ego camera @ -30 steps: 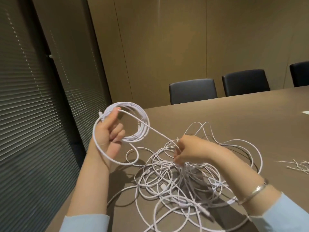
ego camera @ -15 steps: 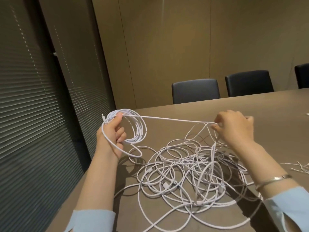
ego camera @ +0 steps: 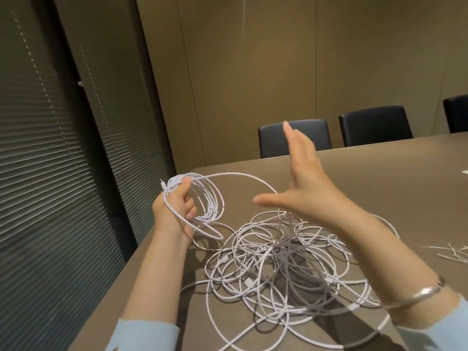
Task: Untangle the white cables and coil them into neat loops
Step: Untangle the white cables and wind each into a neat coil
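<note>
My left hand [ego camera: 177, 206] grips a coil of white cable [ego camera: 211, 198] held upright above the table's left end, thumb on top of the loops. One strand [ego camera: 235, 174] arcs from the coil to the right and runs under my right hand [ego camera: 302, 183], which is spread with straight fingers and the thumb pointing left; the strand rests against the web of the palm. Below both hands a tangled heap of white cables [ego camera: 283, 262] lies on the brown table [ego camera: 379, 178].
Black chairs [ego camera: 295, 138] stand along the table's far side against a tan wall. Dark slatted blinds [ego camera: 50, 173] run along the left. A small bundle of thin white ties [ego camera: 450, 254] lies at the right edge. A bracelet sits on my right wrist.
My right hand has let go of its pinch on the strand, opened flat and moved left and up toward the coil. The taut strand now curves into a loop.
</note>
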Demonstrator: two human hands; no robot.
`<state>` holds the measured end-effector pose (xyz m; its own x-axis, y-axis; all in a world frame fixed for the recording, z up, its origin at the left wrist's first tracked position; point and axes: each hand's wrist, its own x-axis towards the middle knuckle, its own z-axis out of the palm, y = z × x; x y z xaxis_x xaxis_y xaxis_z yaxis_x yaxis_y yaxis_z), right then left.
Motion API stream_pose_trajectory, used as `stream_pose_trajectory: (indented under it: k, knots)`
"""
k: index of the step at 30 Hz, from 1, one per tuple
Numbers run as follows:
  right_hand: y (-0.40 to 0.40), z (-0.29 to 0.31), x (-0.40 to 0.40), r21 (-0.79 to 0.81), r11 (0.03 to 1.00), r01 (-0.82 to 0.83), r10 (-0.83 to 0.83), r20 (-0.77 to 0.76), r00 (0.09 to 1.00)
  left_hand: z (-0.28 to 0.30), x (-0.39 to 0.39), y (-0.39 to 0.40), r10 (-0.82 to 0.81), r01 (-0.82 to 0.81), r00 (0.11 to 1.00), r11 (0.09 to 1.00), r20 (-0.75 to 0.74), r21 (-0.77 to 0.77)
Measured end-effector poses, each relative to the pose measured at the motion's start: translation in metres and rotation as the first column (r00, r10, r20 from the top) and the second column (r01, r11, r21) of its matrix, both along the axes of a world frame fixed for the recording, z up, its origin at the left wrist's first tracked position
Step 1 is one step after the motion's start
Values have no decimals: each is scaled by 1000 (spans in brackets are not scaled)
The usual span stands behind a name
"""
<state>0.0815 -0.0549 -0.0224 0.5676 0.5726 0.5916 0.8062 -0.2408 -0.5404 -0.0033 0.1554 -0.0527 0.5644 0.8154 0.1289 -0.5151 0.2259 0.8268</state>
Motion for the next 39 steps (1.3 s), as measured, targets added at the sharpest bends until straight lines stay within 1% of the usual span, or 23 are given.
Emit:
stream_pose_trajectory:
  k: [1,2,3,5,6,8,9,11,13,14,16,18,19,21,22,24,26,28,30,33,35,37,39]
  knots:
    - [3,2,-9,71,997,-28,23,72,997,0,1,-1,18,-18,1000,1000,-8,5]
    - [7,2,-18,99,991,-88,73,144,987,1,2,-4,38,-37,999,999,-15,10]
    - [11,0,-28,80,985,-154,136,202,970,2,3,-7,59,-58,998,998,-24,14]
    - [22,-10,-46,-34,971,-235,235,262,936,2,4,-11,99,-98,994,995,-43,23]
    - [28,-16,-53,-104,967,-234,254,286,924,2,4,-13,109,-107,993,994,-52,35]
    - [37,-27,-60,-217,963,-160,225,319,921,2,4,-18,103,-99,993,992,-60,73]
    - [39,-30,-59,-250,961,-121,201,322,925,3,5,-21,99,-92,993,991,-70,94]
    - [38,-32,-54,-257,963,-82,158,294,943,6,6,-28,94,-78,990,987,-105,142]
    - [37,-30,-45,-191,979,-70,112,219,969,11,3,-34,33,-15,993,987,-111,161]
    - [36,-28,-40,-122,989,-80,98,147,984,13,1,-35,-27,43,995,985,-96,166]
    - [33,-25,-26,76,991,-110,112,-21,993,15,-6,-34,-157,167,985,970,-70,174]
    - [29,-22,-13,244,962,-118,161,-165,973,15,-14,-29,-292,294,956,945,-33,146]
    - [27,-21,-8,283,951,-125,196,-238,951,15,-17,-26,-358,356,934,926,-9,124]
    - [24,-20,-6,297,943,-150,257,-363,896,15,-22,-24,-459,456,888,886,26,89]
    - [23,-20,-6,285,945,-162,268,-387,883,15,-23,-25,-492,488,870,869,39,79]
    - [24,-21,-7,257,951,-175,265,-376,888,15,-24,-29,-518,515,854,855,44,70]
    - [25,-22,-7,261,953,-155,243,-348,906,16,-22,-33,-524,521,851,849,21,85]
    - [25,-22,-6,256,960,-115,193,-304,933,16,-22,-37,-530,527,848,843,-2,103]
    - [24,-21,-6,216,973,-85,139,-245,960,16,-21,-39,-537,535,843,839,-4,95]
    - [23,-20,-7,170,983,-72,98,-147,984,16,-19,-40,-533,531,846,845,9,66]
    - [21,-18,-8,160,985,-68,87,-117,989,17,-18,-40,-499,498,867,866,11,53]
    - [19,-17,-10,179,982,-56,77,-113,991,18,-18,-38,-461,459,887,887,31,35]
    - [19,-16,-11,242,968,-58,92,-132,987,17,-17,-35,-422,421,906,907,41,28]
